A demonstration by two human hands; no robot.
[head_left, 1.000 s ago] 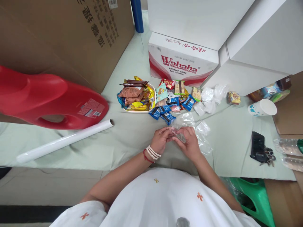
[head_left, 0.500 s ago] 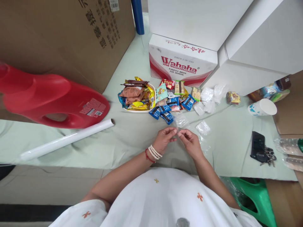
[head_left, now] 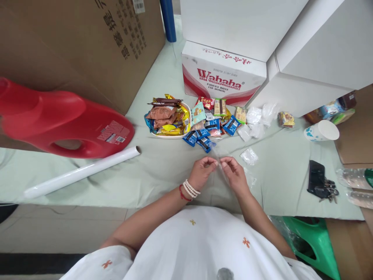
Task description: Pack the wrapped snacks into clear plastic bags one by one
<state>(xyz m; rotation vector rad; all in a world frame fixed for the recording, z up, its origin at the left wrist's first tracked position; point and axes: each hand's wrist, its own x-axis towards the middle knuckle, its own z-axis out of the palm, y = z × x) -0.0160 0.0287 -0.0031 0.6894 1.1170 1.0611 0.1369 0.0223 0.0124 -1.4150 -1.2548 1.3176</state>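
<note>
Between my two hands, low over the table, is a clear plastic bag (head_left: 216, 153), thin and hard to make out against the cloth. My left hand (head_left: 201, 171) pinches one side with thumb and forefinger; beaded bracelets circle that wrist. My right hand (head_left: 233, 175) pinches the other side, fingers curled. Just beyond lie blue snack packets (head_left: 205, 144) in a loose pile with other wrapped snacks (head_left: 220, 107). Left of the pile, a white basket (head_left: 171, 136) is heaped with snacks in brown and yellow wrappers. Folded clear bags (head_left: 249, 156) rest right of my hands.
A red jug (head_left: 72, 120) and a white roll (head_left: 84, 171) lie at left. Behind stand a large brown carton (head_left: 96, 58) and a Wahaha box (head_left: 223, 76). At right are a paper cup (head_left: 322, 131), a phone (head_left: 316, 177) and keys (head_left: 329, 190).
The clear bag has been raised off the cloth and now stands up between my fingers. My hands stay nearly in place, and the whole view has shifted slightly.
</note>
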